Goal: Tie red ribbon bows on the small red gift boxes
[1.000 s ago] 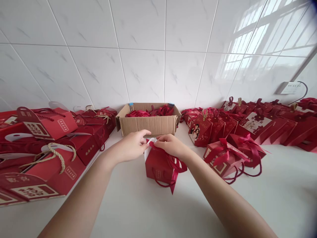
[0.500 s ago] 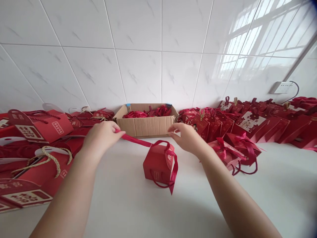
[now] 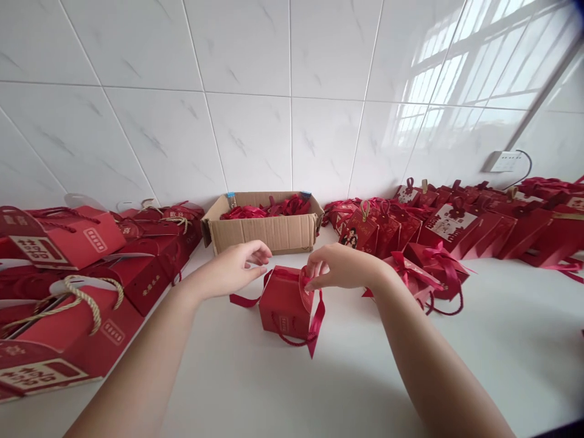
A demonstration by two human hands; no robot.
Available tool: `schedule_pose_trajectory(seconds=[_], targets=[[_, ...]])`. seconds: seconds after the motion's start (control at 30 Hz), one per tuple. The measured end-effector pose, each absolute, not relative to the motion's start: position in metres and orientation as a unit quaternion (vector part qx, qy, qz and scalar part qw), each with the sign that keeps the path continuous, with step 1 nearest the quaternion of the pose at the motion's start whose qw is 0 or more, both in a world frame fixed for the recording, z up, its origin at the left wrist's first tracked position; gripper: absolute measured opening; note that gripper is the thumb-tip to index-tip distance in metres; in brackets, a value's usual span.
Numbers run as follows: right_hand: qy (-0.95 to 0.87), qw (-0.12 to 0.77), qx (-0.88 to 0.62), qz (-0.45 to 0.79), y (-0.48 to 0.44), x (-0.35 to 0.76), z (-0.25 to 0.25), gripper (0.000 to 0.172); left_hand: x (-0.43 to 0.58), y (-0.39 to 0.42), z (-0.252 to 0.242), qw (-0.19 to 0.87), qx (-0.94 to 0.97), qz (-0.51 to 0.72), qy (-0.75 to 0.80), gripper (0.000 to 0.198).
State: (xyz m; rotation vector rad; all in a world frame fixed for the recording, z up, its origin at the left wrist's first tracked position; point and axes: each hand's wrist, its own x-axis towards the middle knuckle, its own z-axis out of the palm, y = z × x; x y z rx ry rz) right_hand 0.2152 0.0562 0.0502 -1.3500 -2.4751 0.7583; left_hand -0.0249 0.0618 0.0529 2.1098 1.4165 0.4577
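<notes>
In the middle of the white table stands a small red gift box (image 3: 280, 304) with a dark red cord handle hanging down its near side. A red ribbon (image 3: 318, 322) runs across its top; one end droops over the right side and the other sticks out to the left. My right hand (image 3: 342, 266) is at the box's upper right edge, thumb and fingers pinching the ribbon there. Just left of the box top, my left hand (image 3: 235, 267) hovers with its fingers apart and nothing in them.
Behind the box is an open cardboard carton (image 3: 260, 236) of red ribbons. Larger red boxes (image 3: 91, 237) with cord handles are stacked at left. Two ribboned red boxes (image 3: 440, 274) lie by my right forearm, and rows of red boxes (image 3: 456, 228) line the tiled wall.
My left hand has let go of the ribbon's left end, which dropped beside the box, and moved right toward the box. My right hand came down onto the ribbon at the box's top.
</notes>
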Motion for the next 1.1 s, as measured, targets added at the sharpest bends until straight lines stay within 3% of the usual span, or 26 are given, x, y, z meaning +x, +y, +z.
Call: schedule_pose_trajectory(seconds=[0.33,0.83,1.1], targets=[[-0.846,0.071,-0.461,0.257,0.058,0.210,0.050,0.016,-0.018,0.056,0.053,0.307,0.774,0.065,0.550,0.033],[-0.857,0.064,-0.459,0.225,0.063,0.225,0.048,0.003,-0.018,0.052,0.061,0.282,0.781,0.108,0.547,0.017],[-0.833,0.081,-0.489,0.248,0.060,0.233,0.057,0.026,-0.022,0.058,0.059,0.310,0.754,0.128,0.565,0.031]])
